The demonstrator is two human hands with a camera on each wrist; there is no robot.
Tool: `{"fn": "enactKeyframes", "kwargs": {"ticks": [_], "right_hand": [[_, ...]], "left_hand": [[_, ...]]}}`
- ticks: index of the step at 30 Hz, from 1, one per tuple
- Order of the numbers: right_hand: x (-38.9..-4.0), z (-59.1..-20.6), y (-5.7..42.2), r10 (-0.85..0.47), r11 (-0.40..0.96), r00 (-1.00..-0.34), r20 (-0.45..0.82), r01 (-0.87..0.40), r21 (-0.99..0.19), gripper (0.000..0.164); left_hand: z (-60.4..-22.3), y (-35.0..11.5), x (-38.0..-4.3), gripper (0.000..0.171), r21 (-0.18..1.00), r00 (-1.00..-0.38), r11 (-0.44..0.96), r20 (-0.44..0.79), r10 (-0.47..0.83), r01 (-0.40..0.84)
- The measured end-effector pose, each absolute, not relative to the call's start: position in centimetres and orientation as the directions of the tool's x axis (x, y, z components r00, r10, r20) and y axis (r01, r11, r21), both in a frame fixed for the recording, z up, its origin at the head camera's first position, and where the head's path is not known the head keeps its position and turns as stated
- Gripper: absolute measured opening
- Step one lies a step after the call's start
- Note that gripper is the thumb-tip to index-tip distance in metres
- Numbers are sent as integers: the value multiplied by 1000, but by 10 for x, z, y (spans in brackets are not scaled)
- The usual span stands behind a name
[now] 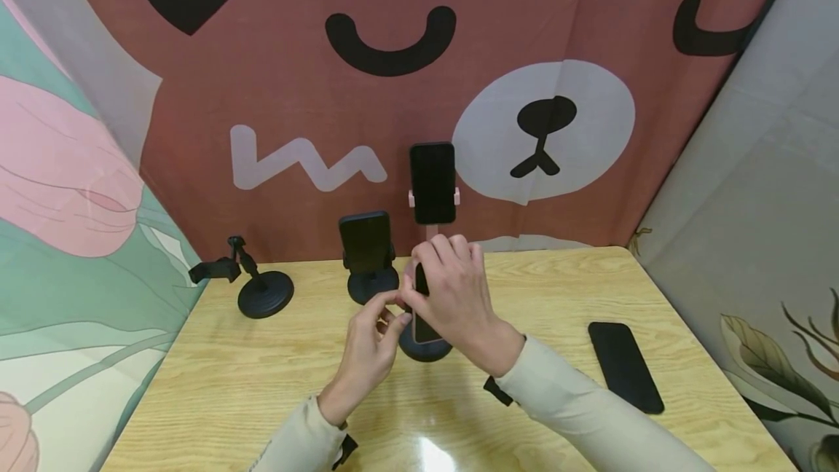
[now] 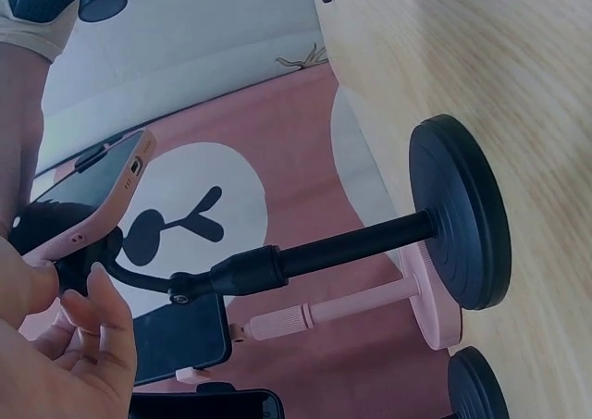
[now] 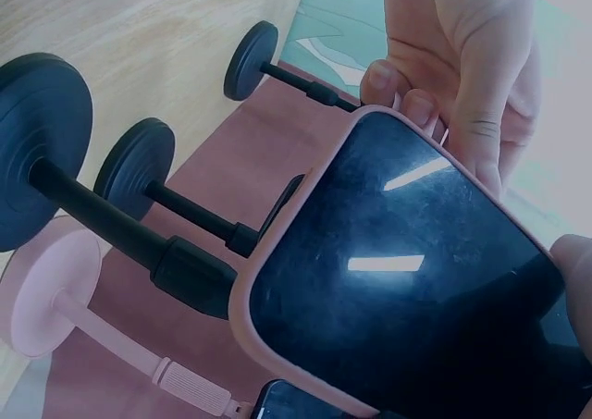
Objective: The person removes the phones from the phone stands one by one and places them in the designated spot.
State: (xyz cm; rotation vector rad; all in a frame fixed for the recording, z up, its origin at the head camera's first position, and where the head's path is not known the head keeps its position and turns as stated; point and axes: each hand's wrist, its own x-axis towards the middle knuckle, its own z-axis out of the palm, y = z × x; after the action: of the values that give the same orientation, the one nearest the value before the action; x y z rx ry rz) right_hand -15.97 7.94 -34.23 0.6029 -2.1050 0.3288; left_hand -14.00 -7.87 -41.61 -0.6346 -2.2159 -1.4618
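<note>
A phone in a pink case (image 1: 427, 328) is at a black phone holder (image 1: 429, 352), whose round base stands on the table. My right hand (image 1: 454, 286) grips the phone from above, its thumb by one edge and its fingers across the top. At the opposite edge, my left hand (image 1: 371, 344) pinches the holder's clamp, thumb and fingers bent beside the phone. From the left wrist, the holder's upright pole (image 2: 347, 245) shows, and its clamp is partly hidden behind the phone and fingers. The phone's dark screen (image 3: 398, 280) fills much of the right wrist view.
Behind stands a pink holder with a phone (image 1: 433, 181). Left of it, another black holder carries a phone (image 1: 365, 242). A black holder with a bent neck (image 1: 265, 294) stands at the far left. One phone (image 1: 625, 366) lies flat on the wooden table (image 1: 524, 297) at right.
</note>
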Motion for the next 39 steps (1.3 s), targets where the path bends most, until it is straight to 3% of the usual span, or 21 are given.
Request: {"fn": "enactKeyframes", "kwargs": {"ticks": [6,15,24,39], "right_hand": [[-160,-342,81,-289,830,-462,838,-557,-21,18],[-158,-340,82,-295,797,-490,820,-600,-71,19],[-157,-339,85,-306,758,-454,837,-648,-75,21],[-157,-335,85,-317,670,-454,833,-728,-142,23]], "left_hand": [[-417,-78,-140,19,733,-802,339,581,139,590],[-417,-79,-140,18,737,-804,337,579,134,586],[-414,-79,-138,21,755,-835,366,533,140,544],[-418,-79,-140,23,787,-855,346,508,108,511]]}}
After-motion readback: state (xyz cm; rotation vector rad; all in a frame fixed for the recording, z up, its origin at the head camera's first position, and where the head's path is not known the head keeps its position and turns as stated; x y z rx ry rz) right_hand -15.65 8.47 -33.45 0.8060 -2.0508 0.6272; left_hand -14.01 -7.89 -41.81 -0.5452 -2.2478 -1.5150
